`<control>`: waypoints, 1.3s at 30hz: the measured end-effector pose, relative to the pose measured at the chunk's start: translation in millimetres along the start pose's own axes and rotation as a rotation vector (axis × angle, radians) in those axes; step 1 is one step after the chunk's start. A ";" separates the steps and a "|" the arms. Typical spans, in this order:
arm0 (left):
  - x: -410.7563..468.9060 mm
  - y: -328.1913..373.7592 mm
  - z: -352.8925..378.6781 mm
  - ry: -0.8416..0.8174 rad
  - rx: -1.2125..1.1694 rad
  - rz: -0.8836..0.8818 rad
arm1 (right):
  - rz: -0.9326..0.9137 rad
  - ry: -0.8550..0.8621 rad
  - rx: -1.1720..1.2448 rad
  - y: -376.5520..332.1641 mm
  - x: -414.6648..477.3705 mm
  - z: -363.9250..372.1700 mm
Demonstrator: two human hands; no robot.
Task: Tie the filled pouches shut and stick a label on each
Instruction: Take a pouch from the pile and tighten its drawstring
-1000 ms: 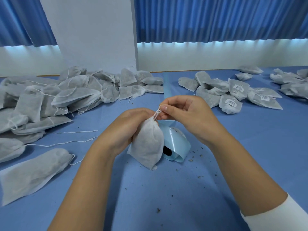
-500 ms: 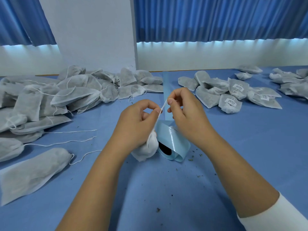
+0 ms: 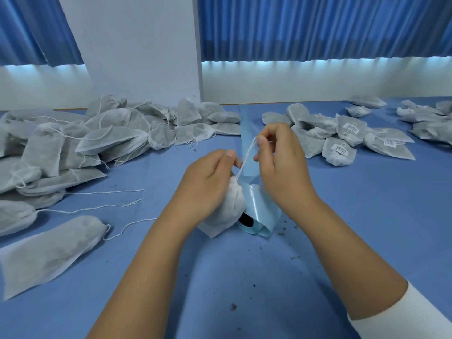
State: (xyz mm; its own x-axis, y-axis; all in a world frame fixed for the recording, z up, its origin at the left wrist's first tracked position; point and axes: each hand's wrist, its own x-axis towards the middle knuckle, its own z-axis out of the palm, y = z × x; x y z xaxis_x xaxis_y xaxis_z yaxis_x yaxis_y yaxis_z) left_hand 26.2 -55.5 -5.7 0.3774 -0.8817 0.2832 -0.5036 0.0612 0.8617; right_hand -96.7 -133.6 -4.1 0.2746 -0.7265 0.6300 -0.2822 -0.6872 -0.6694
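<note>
**A:** Where is the pouch being tied?

**B:** Mid-table [image 3: 244,285], well in from the near edge. The left hand [image 3: 208,184] has its fingers curled round the gathered neck of the pouch [image 3: 226,217], just beside the pale blue label roll [image 3: 260,211]. I can't tell whether the pouch's lower corner touches the table.

**A:** And the right hand?

**B:** The right hand [image 3: 281,167] pinches the drawstring [image 3: 247,155] between thumb and forefinger, drawing it taut up from the neck.

**A:** How will it handle?

**B:** It looks light and soft: limp non-woven fabric with loose fill. I'd hold it by the neck, not the body, because the thin string could slip if jerked.

**A:** Any writing?

**B:** The finished pouches [image 3: 340,150] toward the far right corner carry white labels, but the print is too small to read. The unlabelled heap [image 3: 73,148] lies along the left edge.
</note>
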 end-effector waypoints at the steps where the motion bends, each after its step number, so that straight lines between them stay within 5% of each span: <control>1: 9.1 0.0 -0.1 -0.054 -0.034 -0.083 | 0.024 0.009 0.036 0.0 1.4 -0.9; 5: 21.4 -9.1 -14.7 -0.382 0.083 -0.311 | 0.081 0.043 0.146 -1.2 4.3 -5.6; 11: 11.1 -23.7 -31.6 -0.051 0.020 -0.159 | 0.058 0.030 0.218 -4.9 4.6 -9.4; 17: 17.0 -21.8 -23.9 0.295 -0.248 -0.160 | -0.228 -0.145 0.109 -14.3 -8.4 -1.4; 25: 14.7 -10.8 -17.9 0.370 -0.445 -0.204 | -0.355 -0.357 -0.156 -16.2 -18.1 8.2; 31: 10.4 -2.9 -19.4 0.106 -0.649 -0.241 | -0.289 -0.344 -0.155 -12.2 -13.1 5.6; 34: 11.0 -7.1 -15.4 0.164 -0.574 -0.214 | -0.195 -0.370 -0.007 -9.9 -9.1 0.2; 39: 16.6 -18.5 -17.3 0.294 -0.489 -0.262 | 0.264 -0.512 0.123 9.1 8.7 -30.4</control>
State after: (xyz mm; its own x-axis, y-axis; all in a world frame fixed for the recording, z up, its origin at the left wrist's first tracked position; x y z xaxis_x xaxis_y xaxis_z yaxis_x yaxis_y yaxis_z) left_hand 55.2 -63.2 -9.7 0.6731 -0.7351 0.0805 0.0222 0.1289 0.9914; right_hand -124.9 -146.4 7.2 0.6269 -0.7565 0.1862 -0.3009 -0.4556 -0.8378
